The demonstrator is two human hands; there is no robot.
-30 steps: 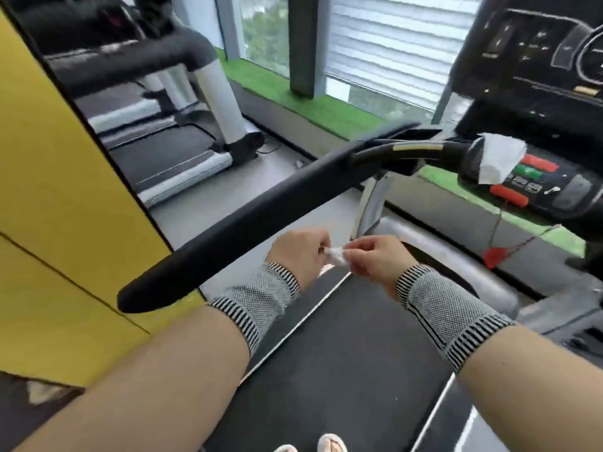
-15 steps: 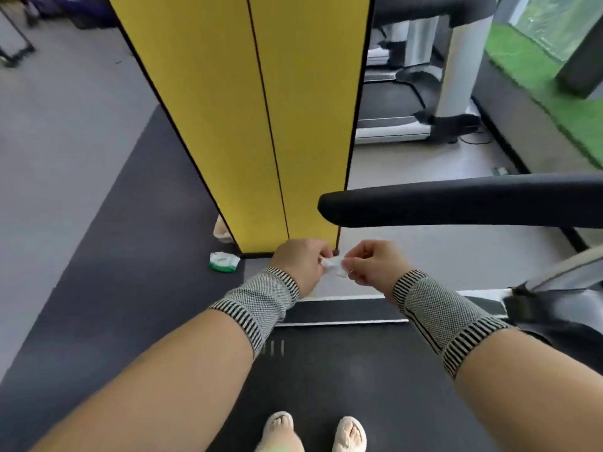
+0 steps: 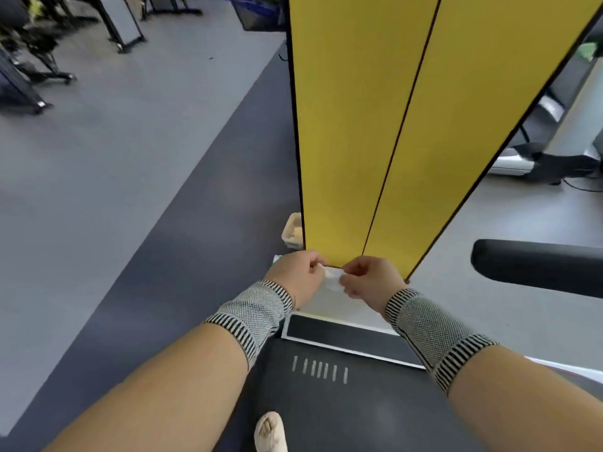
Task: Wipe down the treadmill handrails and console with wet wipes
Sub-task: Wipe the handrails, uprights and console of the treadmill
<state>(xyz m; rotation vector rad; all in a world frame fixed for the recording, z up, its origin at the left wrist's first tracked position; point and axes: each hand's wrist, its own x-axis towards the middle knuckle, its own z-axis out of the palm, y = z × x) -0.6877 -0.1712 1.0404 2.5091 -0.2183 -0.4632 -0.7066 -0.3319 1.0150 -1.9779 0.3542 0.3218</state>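
Note:
A small crumpled white wet wipe [image 3: 333, 275] is pinched between my left hand [image 3: 298, 275] and my right hand [image 3: 367, 280], held together in front of me above the treadmill's rear edge. Both wrists wear grey knitted bands with black stripes. The rounded end of the black treadmill handrail [image 3: 535, 265] sticks in from the right edge, apart from my hands. The dark treadmill belt [image 3: 342, 402] lies below my arms. The console is out of view.
A tall yellow partition panel [image 3: 391, 125] stands straight ahead. A small beige bin [image 3: 292, 231] sits at its foot on the left. Gym equipment frames [image 3: 32, 60] stand at the far left, and another treadmill's base [image 3: 538, 161] lies on the right. My foot [image 3: 270, 432] is on the belt.
My view has swung left, away from the console and handrail toward the partition and open floor. Both hands stay together on the wipe in the same pose.

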